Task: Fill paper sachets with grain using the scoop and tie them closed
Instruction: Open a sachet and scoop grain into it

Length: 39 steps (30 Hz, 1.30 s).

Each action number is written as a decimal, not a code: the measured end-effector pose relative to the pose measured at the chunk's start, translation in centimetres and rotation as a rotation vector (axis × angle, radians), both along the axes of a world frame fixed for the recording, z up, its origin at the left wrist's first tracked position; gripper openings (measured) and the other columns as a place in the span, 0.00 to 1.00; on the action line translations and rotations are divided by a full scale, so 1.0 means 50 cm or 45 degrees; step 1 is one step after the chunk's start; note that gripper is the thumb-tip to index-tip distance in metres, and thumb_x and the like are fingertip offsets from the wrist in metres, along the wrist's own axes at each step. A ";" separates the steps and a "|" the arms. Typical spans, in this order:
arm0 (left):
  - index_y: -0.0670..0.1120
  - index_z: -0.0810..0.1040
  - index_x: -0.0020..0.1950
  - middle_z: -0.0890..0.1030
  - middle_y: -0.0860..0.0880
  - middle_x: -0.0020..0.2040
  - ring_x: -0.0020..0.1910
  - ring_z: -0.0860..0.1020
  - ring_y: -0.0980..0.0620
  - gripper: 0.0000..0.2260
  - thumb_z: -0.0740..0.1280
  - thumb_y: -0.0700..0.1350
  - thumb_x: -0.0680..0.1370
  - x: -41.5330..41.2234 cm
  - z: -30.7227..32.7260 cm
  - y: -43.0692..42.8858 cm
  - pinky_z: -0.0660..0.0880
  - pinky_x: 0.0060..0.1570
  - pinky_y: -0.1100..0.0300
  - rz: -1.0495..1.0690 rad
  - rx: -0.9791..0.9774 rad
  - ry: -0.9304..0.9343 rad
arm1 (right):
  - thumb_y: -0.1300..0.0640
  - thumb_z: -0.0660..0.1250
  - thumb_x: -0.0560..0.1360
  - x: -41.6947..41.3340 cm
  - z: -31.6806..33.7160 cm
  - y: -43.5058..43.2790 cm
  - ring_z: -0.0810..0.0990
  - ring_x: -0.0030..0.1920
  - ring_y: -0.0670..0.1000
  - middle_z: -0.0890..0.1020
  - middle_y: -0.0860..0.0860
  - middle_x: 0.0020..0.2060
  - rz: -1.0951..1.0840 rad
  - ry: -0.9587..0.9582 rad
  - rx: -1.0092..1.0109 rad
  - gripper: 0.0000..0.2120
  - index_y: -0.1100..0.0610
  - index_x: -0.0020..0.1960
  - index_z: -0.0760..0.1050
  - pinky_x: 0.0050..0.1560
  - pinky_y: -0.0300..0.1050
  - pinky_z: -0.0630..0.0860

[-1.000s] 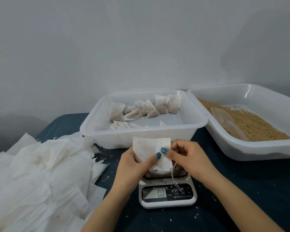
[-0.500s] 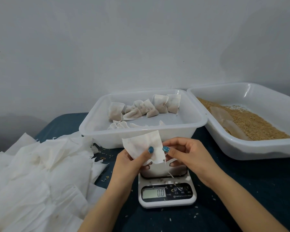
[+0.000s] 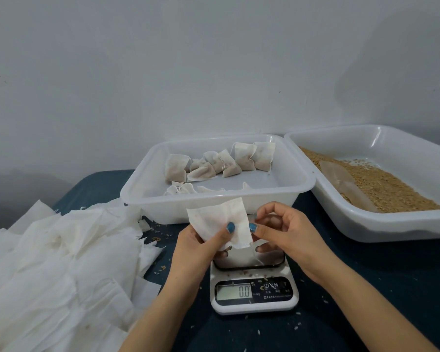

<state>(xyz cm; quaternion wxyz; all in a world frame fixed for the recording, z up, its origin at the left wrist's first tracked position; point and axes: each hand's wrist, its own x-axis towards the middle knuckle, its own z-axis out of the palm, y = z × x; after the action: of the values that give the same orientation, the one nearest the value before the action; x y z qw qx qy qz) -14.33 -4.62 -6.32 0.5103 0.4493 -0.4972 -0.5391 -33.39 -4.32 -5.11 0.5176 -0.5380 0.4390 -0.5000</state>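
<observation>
An empty white paper sachet (image 3: 217,219) is held flat above the digital scale (image 3: 254,293), which reads 0.0. My left hand (image 3: 201,246) pinches its lower edge, thumb on top. My right hand (image 3: 281,231) pinches its right edge with curled fingers; a thin string hangs below. The translucent scoop (image 3: 343,185) lies on the brown grain (image 3: 386,189) in the right white tub (image 3: 381,224). Several filled, tied sachets (image 3: 219,163) lie in the middle white tub (image 3: 214,201).
A heap of empty white sachets (image 3: 56,262) covers the left of the dark blue table (image 3: 379,288). Loose grains are scattered around the scale. A pale wall stands close behind both tubs.
Both hands lifted the sachet off the scale and turned it from upright to tilted left. The scale's platform now shows beneath the hands.
</observation>
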 end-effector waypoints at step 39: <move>0.52 0.76 0.57 0.81 0.57 0.41 0.36 0.76 0.64 0.19 0.59 0.63 0.76 -0.010 0.002 -0.001 0.71 0.35 0.71 0.196 -0.122 -0.311 | 0.57 0.62 0.76 -0.001 -0.001 0.013 0.76 0.49 0.47 0.78 0.49 0.51 -0.353 1.016 -1.186 0.04 0.54 0.46 0.75 0.49 0.40 0.74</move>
<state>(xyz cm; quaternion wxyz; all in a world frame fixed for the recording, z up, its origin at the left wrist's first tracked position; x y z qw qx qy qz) -14.82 -4.68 -6.21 0.5067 0.5234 -0.5448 -0.4153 -33.43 -3.65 -5.18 -0.0445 -0.7904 0.4001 -0.4618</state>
